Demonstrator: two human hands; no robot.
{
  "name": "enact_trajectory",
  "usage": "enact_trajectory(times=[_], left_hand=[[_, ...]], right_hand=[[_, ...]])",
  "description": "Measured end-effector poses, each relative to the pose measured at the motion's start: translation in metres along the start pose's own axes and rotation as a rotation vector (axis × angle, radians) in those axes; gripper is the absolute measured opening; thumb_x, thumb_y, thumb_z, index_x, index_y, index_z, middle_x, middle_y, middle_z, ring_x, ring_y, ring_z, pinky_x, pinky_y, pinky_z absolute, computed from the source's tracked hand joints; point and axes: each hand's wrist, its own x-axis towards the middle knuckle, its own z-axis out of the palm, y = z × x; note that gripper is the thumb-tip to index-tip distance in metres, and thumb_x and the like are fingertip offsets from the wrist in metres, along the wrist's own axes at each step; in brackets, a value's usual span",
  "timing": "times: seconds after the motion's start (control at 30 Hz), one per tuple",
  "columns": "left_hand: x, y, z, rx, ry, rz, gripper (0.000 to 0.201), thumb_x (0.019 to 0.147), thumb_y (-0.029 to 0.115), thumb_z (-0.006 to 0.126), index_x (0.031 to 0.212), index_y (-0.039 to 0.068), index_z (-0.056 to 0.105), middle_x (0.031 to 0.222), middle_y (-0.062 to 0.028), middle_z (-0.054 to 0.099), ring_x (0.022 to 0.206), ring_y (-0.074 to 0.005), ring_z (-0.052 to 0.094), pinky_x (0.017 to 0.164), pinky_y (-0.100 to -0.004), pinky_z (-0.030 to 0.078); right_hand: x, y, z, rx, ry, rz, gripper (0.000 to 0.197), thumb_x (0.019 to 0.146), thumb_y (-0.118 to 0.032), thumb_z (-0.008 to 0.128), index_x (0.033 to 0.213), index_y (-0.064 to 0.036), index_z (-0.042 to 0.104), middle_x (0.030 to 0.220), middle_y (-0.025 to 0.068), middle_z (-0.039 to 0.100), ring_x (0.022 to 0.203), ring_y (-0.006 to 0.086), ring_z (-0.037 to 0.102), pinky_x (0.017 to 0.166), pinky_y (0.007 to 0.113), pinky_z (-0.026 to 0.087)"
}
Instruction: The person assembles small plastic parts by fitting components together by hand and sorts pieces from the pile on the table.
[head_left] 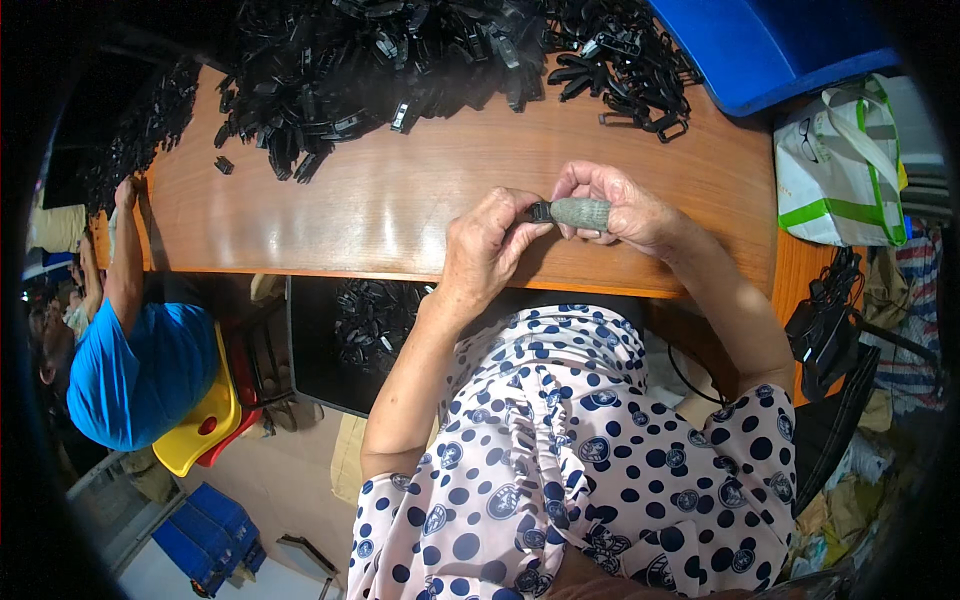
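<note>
Above the near edge of the wooden table (400, 220), my two hands meet around a small black plastic clip (541, 211). My left hand (487, 240) pinches it between thumb and fingers. From the other side, my right hand (635, 210) closes in on the clip, and a grey knitted finger cover (580, 213) on one of its digits points at it. Whether the right fingers press the clip or only touch it is partly hidden. A large heap of similar black plastic parts (350, 90) spreads along the far side of the table.
At the far right stand a smaller pile of black parts (625, 70), a blue bin (780, 60) and a white-green bag (835, 170). Below the table edge, a black tray (318, 365) holds more parts. A co-worker in blue (150, 370) sits left, beside a yellow chair (205, 425).
</note>
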Motion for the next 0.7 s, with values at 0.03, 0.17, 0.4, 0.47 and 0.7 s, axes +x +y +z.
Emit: enact_trajectory(times=[0.03,0.17,0.4,0.47,0.7], left_hand=[[0.0,0.001,0.0,0.0,-0.003,0.006,0.021,0.077,0.008,0.071,0.095,0.002,0.063,0.078,-0.0106,0.059,0.065,-0.0225,0.061,0.057,-0.0314,0.049],[-0.001,0.0,0.001,0.019,-0.045,0.015,0.021,0.077,0.01,0.07,0.094,0.0,0.062,0.079,-0.012,0.06,0.064,-0.0245,0.061,0.057,-0.0322,0.049],[0.004,0.01,0.005,-0.071,-0.124,-0.112,0.02,0.081,0.01,0.069,0.095,-0.002,0.063,0.08,-0.0103,0.061,0.07,-0.0176,0.06,0.062,-0.0278,0.048],[0.005,0.011,0.005,-0.136,-0.128,-0.164,0.02,0.08,0.01,0.07,0.095,-0.002,0.063,0.081,-0.0092,0.061,0.07,-0.0168,0.06,0.065,-0.0273,0.048],[0.028,0.0,0.013,-0.526,-0.014,-0.226,0.022,0.075,0.008,0.075,0.094,0.004,0.065,0.119,-0.01,0.053,0.112,-0.0203,0.05,0.083,-0.0298,0.048]], right_hand=[[0.0,0.0,0.0,0.002,0.002,0.002,0.024,0.083,-0.002,0.057,0.105,-0.0044,0.048,0.082,0.0069,0.058,0.066,0.0053,0.049,0.047,0.014,0.033],[0.0,-0.009,-0.001,-0.046,0.046,0.131,0.03,0.074,0.004,0.053,0.103,-0.0035,0.05,0.083,0.0068,0.059,0.066,0.0063,0.05,0.046,0.015,0.032],[-0.002,0.0,-0.01,0.103,-0.023,0.239,0.021,0.081,0.001,0.052,0.102,-0.0037,0.051,0.082,0.0057,0.058,0.061,0.0049,0.047,0.043,0.015,0.029],[-0.002,0.003,-0.013,0.144,-0.005,0.262,0.02,0.082,-0.003,0.056,0.101,-0.005,0.05,0.081,0.0057,0.058,0.062,0.0057,0.049,0.044,0.016,0.03],[-0.009,-0.006,-0.012,0.342,-0.147,0.093,0.047,0.091,-0.025,0.06,0.128,-0.0024,0.041,0.093,0.0079,0.059,0.075,0.0073,0.056,0.046,0.014,0.035]])
